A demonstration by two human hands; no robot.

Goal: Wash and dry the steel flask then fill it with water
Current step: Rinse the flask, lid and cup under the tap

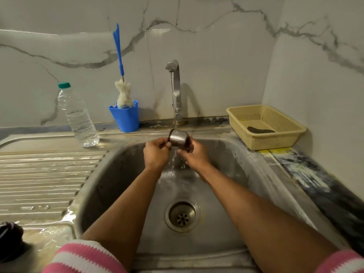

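Two hands, left hand (156, 152), right hand (195, 155), steel cap (178, 139) between (under tap (174, 83))

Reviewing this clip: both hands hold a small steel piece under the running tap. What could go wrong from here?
1. The steel cap is wet and held only by the fingertips of the left hand and right hand; it may slip into the sink.
2. Water from the tap runs off the cap and may splash onto the wet counter.
3. The plastic bottle stands near the basin's edge; an elbow might tip it.
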